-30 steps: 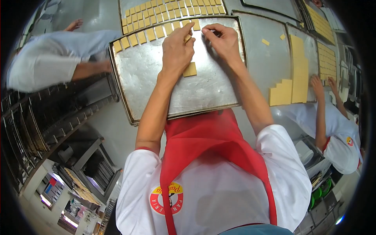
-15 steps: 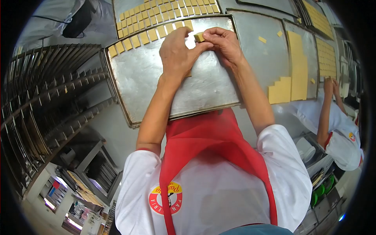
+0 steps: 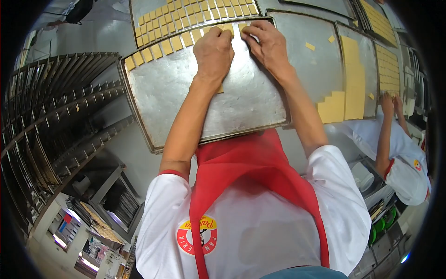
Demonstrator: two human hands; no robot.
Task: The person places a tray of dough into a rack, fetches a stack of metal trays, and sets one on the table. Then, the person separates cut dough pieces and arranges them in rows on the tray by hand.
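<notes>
A metal tray (image 3: 162, 102) lies before me, with a row of flat yellow pieces (image 3: 167, 47) along its far edge. My left hand (image 3: 214, 53) is closed at the right part of this row, its fingertips at a piece there. Beside it, my right hand (image 3: 268, 46) pinches a yellow piece (image 3: 242, 28) near the tray's far right corner. A gap separates the two hands. Under my left wrist another yellow piece (image 3: 220, 89) shows only in part; the wrist hides the rest.
Beyond is a second tray of small yellow pieces (image 3: 188, 16). To the right, a tray (image 3: 302, 69) bears loose scraps and large yellow sheets (image 3: 354, 79). A co-worker's hands (image 3: 390, 100) are at the far right. Dark racks (image 3: 60, 111) stand at the left.
The piece pinched between both hands half a second ago is now at the tray's far edge under my right fingers. My hands have moved apart. The person at the upper left has moved away.
</notes>
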